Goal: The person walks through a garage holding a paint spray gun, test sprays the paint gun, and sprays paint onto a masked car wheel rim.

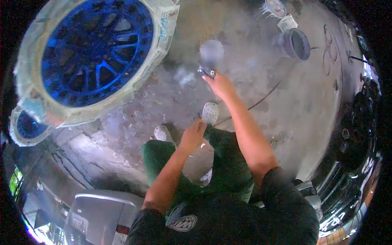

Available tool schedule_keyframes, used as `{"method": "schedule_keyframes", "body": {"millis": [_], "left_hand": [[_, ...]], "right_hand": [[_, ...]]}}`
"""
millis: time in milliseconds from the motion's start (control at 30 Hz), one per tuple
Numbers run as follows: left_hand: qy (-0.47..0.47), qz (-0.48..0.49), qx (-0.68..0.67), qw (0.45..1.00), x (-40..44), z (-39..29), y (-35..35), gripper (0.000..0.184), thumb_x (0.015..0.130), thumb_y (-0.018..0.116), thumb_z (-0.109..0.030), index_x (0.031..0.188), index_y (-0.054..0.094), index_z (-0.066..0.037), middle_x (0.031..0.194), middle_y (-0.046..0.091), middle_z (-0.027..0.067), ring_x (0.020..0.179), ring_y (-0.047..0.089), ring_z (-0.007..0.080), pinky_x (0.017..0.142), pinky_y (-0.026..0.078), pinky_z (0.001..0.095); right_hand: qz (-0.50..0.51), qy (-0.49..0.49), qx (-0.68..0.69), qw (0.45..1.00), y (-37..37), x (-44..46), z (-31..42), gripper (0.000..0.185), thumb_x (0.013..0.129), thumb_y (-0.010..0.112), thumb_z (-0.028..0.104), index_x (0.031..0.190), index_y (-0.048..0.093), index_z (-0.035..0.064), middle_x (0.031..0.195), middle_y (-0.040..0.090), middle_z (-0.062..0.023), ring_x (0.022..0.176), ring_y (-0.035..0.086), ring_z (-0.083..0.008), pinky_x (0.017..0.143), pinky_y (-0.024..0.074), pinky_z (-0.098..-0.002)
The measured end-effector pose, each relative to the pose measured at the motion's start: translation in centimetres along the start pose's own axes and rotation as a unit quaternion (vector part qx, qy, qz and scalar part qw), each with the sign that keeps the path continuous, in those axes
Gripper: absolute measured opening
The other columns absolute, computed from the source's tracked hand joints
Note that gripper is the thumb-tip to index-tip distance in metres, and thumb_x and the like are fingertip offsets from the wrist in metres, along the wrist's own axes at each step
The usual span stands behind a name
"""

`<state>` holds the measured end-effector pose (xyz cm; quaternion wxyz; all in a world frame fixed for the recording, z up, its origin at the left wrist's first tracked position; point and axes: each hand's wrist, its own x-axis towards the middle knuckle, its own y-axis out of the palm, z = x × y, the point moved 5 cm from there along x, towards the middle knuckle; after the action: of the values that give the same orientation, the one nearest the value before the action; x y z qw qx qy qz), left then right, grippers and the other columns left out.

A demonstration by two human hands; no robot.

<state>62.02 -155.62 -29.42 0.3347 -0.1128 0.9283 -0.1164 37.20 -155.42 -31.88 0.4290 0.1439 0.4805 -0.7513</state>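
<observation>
My right hand (221,85) is closed around a spray gun (207,72), held out in front of me above the floor. A pale round cup (212,51) shows just beyond the gun, and a whitish mist patch lies to its left. To the left stands a large wheel with a blue rim (107,67); pale masking paper (161,53) covers its tire. My left hand (194,134) is near my knees with its fingers curled in; what it holds, if anything, is hidden. Both hands are apart from the wheel.
A grey bucket (300,44) stands at the upper right, near a paint-dripped round object (275,8). A dark hose (265,97) crosses the stained floor (302,106). A smaller blue masked wheel (30,124) is far left. Silver bodywork (96,216) is lower left; a black car (351,163) right.
</observation>
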Motion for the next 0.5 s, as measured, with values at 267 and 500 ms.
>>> {"method": "schedule_keyframes", "body": {"millis": [267,500], "left_hand": [[0.024,0.086,0.111,0.99,8.6,7.9,1.2,0.036,0.1,0.054,-0.032,0.124,0.058,-0.006,0.114,0.066,0.0225,0.106,0.063,0.0422,0.092,0.049,0.0511],[0.075,0.119,0.201,0.969,12.6,10.9,-1.4,0.04,0.099,0.053,-0.03,0.127,0.058,-0.003,0.124,0.063,0.0243,0.115,0.059,0.0445,0.099,0.048,0.0509]], "right_hand": [[0.029,-0.065,-0.086,0.994,5.5,7.4,-4.2,0.046,0.094,0.062,0.048,0.122,0.062,0.011,0.095,0.071,-0.0208,0.093,0.068,-0.0397,0.08,0.0514,-0.0474],[-0.036,-0.06,-0.088,0.994,4.2,6.5,-4.4,0.039,0.095,0.063,0.041,0.119,0.064,0.0104,0.086,0.07,-0.019,0.085,0.068,-0.038,0.076,0.0511,-0.0469]]}}
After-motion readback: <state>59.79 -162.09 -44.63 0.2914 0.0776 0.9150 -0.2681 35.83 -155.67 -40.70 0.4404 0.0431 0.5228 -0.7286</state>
